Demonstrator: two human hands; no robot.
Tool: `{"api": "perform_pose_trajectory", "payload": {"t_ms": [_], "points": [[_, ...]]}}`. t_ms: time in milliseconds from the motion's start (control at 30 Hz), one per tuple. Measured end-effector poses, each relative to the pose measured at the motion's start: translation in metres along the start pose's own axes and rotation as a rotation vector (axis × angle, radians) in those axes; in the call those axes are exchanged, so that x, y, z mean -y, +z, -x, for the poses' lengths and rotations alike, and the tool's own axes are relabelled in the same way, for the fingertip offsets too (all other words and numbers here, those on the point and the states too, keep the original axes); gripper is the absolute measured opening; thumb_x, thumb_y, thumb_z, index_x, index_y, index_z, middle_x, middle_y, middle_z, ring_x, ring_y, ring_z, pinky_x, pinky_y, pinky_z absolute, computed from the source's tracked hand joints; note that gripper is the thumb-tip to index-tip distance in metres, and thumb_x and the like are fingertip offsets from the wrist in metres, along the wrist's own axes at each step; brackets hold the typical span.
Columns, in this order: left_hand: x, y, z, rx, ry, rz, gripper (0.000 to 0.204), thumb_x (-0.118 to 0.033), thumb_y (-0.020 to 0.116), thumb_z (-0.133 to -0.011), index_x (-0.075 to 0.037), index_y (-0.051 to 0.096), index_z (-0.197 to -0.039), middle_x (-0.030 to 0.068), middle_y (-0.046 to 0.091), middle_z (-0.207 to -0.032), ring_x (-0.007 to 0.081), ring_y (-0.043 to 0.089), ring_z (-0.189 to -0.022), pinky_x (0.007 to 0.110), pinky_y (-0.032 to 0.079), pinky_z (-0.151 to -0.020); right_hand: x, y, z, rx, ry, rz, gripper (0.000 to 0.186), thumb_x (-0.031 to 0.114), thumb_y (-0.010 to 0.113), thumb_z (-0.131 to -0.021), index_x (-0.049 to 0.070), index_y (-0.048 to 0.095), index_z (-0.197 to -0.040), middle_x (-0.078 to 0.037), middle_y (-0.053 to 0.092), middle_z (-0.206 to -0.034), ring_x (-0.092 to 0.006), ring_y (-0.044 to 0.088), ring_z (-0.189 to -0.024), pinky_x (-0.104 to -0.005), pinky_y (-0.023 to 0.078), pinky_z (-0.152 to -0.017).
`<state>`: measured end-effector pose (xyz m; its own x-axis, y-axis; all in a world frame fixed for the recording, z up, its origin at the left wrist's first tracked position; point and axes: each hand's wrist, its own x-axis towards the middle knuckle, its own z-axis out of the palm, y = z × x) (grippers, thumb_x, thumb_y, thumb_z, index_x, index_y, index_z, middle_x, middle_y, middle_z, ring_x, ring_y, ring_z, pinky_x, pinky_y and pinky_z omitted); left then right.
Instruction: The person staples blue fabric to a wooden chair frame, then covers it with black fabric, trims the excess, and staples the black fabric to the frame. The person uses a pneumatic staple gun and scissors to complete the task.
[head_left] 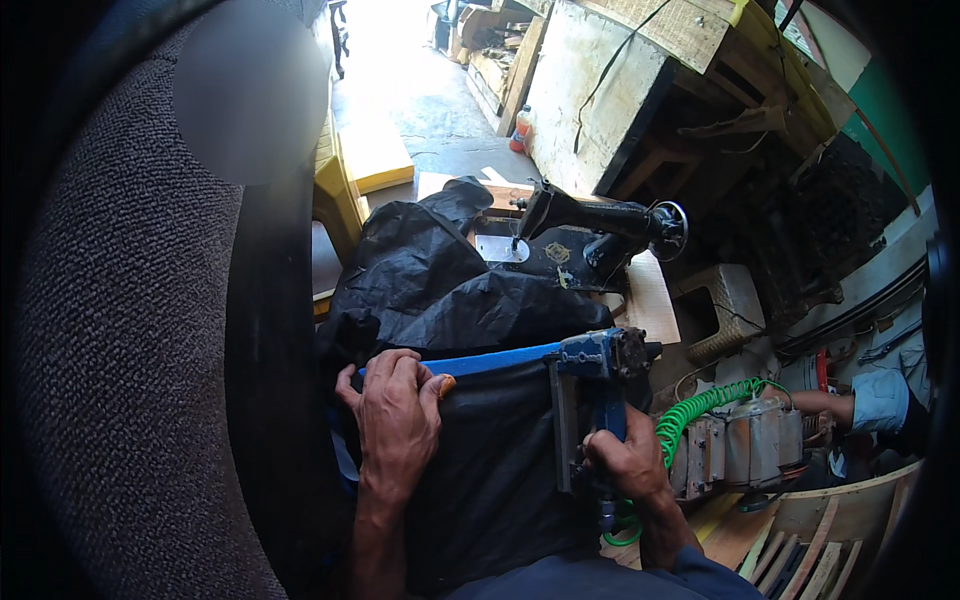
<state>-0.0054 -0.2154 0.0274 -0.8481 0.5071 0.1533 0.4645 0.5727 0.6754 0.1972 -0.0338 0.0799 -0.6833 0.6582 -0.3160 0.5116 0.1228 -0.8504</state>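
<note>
My left hand (400, 425) is closed over the left part of a blue strip (495, 359), fingers curled across it and thumb along its near side. A small orange patch shows at the thumb tip; I cannot tell what it is. The strip runs straight along black fabric (490, 450) in front of me. My right hand (630, 455) is wrapped round the handle of a blue air staple gun (588, 357). The gun's upper end meets the strip's right end, and its dark magazine lies over the fabric. A coiled green air hose (700, 405) runs beside the gun.
Beyond the fabric stands a black sewing machine (590, 225), with loose black sheeting (420, 270) bunched beside it. A grey textured upholstered piece (130, 320) fills the left side. At right are a compressor-like metal unit (750, 440), slatted wood (810, 540) and another person's arm (825, 404).
</note>
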Motion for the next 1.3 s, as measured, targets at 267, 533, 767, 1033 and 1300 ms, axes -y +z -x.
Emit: {"api": "perform_pose_trajectory", "payload": {"t_ms": [267, 533, 767, 1033, 1300], "points": [[-0.002, 0.006, 0.0, -0.024, 0.029, -0.042, 0.021, -0.022, 0.083, -0.09, -0.009, 0.067, -0.092, 0.0042, 0.063, -0.098, 0.0246, 0.063, -0.106, 0.059, 0.032, -0.112, 0.009, 0.003, 0.0, -0.005, 0.004, 0.094, 0.027, 0.017, 0.064, -0.085, -0.003, 0.067, -0.104, -0.008, 0.068, -0.076, -0.0158, 0.063, -0.067, -0.0352, 0.053, -0.066], [-0.002, 0.01, 0.001, -0.056, 0.022, -0.038, 0.022, -0.023, 0.084, -0.089, -0.01, 0.066, -0.092, 0.0036, 0.062, -0.097, 0.0243, 0.062, -0.102, 0.056, 0.034, -0.111, 0.014, 0.006, 0.003, 0.039, 0.004, 0.068, 0.031, 0.016, 0.064, -0.085, -0.005, 0.067, -0.107, -0.011, 0.069, -0.075, -0.0162, 0.062, -0.064, -0.0353, 0.052, -0.064], [-0.005, 0.01, 0.003, -0.089, 0.013, -0.032, 0.018, -0.015, 0.083, -0.089, -0.008, 0.067, -0.092, 0.0046, 0.064, -0.095, 0.0249, 0.063, -0.102, 0.05, 0.035, -0.109, 0.016, 0.011, 0.002, 0.052, -0.046, 0.092, 0.032, 0.016, 0.064, -0.085, -0.005, 0.067, -0.109, -0.009, 0.067, -0.073, -0.014, 0.059, -0.061, -0.0344, 0.05, -0.06], [-0.002, 0.01, 0.003, -0.093, 0.033, -0.025, 0.02, -0.022, 0.083, -0.09, -0.01, 0.067, -0.092, 0.0035, 0.063, -0.096, 0.0235, 0.062, -0.102, 0.054, 0.035, -0.11, 0.029, 0.028, 0.007, 0.12, -0.075, 0.089, 0.033, 0.017, 0.064, -0.086, -0.004, 0.067, -0.111, -0.01, 0.067, -0.07, -0.014, 0.057, -0.058, -0.0348, 0.05, -0.059], [0.001, 0.012, 0.0, -0.116, 0.035, 0.021, 0.019, -0.018, 0.084, -0.088, -0.008, 0.067, -0.091, 0.0048, 0.065, -0.096, 0.0249, 0.063, -0.102, 0.05, 0.035, -0.109, 0.034, 0.04, 0.008, 0.114, -0.107, 0.123, 0.03, 0.016, 0.065, -0.088, -0.004, 0.066, -0.11, -0.01, 0.065, -0.067, -0.0129, 0.057, -0.057, -0.035, 0.049, -0.058]]}}
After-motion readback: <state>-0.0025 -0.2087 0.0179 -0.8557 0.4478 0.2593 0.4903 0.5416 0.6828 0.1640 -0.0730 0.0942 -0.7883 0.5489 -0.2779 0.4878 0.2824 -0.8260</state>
